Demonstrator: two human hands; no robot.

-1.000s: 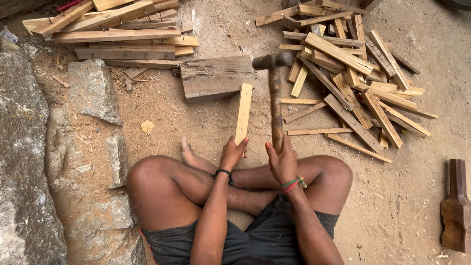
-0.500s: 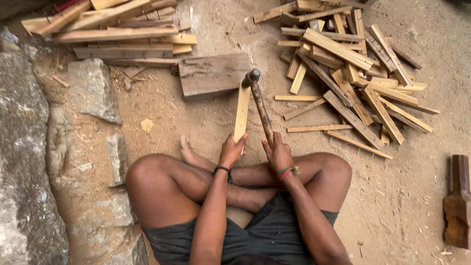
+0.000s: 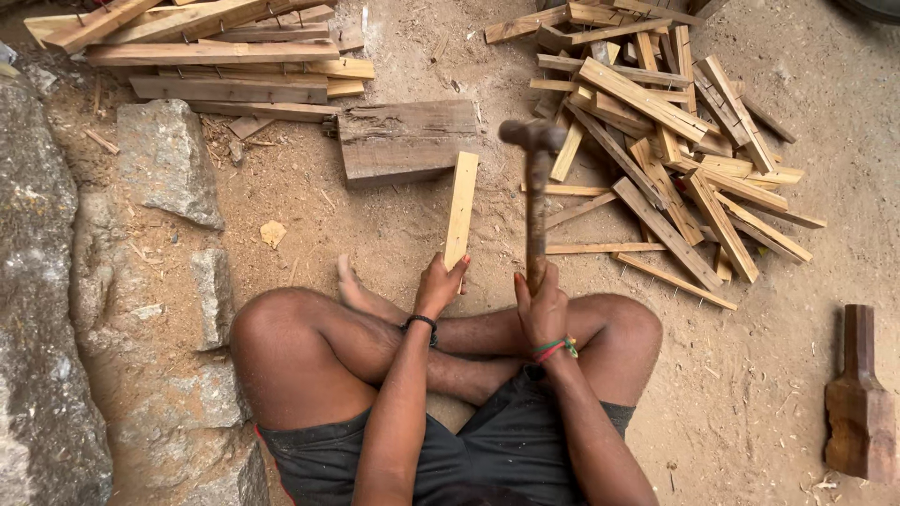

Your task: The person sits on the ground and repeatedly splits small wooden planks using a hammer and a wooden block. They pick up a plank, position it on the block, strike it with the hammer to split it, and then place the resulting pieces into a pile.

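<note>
Head view: sandy dirt ground (image 3: 375, 225) fills the frame, with grey stones (image 3: 169, 159) at 9 to 10 o'clock. You sit cross-legged at 6 o'clock, bare knees spread to either side.

Your left hand (image 3: 439, 286) pinches the lower end of a pale wooden slat (image 3: 461, 208), fingers closed around it, thumb on the near face. The slat stands nearly upright, its top edge just below a weathered wooden block (image 3: 408, 141) at 12 o'clock; whether they touch cannot be told.

Your right hand (image 3: 542, 309) is wrapped shut around the handle of a hammer (image 3: 536, 187), fingers pressed together. Hammer head is raised, just to the right of the slat's top and clear of it. A dark band sits on your left wrist, a coloured thread band on your right.

At 1 to 2 o'clock: a loose heap of short slats (image 3: 656, 131). At 11 o'clock: a stack of longer planks (image 3: 216, 56). At 4 o'clock: a dark wooden mallet-shaped piece (image 3: 858, 394) lies well apart from your hands.
</note>
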